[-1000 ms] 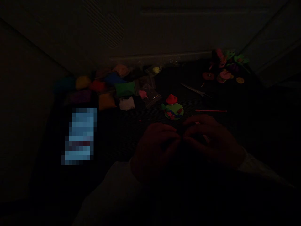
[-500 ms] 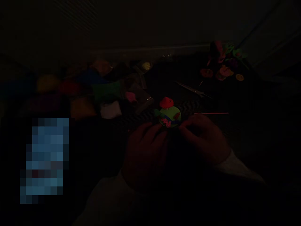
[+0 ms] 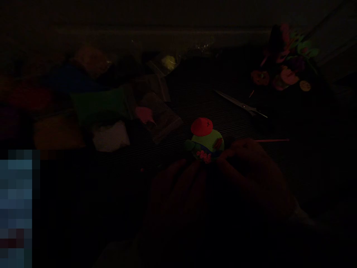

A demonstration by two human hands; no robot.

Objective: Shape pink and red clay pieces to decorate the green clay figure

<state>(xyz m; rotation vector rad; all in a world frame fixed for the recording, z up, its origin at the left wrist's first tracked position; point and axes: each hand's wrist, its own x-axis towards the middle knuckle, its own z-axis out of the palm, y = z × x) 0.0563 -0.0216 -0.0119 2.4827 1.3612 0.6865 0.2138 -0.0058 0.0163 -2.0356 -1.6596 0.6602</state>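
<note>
The view is very dark. A small clay model (image 3: 208,139) lies on the dark ridged surface, with a light green round base, a red cone-shaped top, a blue band and pink clusters at its near edge. My left hand (image 3: 178,190) is just in front of it, fingers stretched and apart, tips close to the near rim; contact is hard to make out. At the right rim, the thumb and fingers of my right hand (image 3: 253,171) are pinched together. Whatever they hold, if anything, is hidden in shadow.
Scissors (image 3: 242,105) lie behind the model, and a thin pink stick (image 3: 272,140) lies to its right. Coloured clay packs, among them green (image 3: 99,105) and white (image 3: 111,137), spread leftward. Clay flowers (image 3: 288,75) sit at the back right. A pixelated patch covers the lower left.
The view has come closer and shifted, so the packs appear further left and the model larger. The picture is darker. Both hands keep about the same place by the model.
</note>
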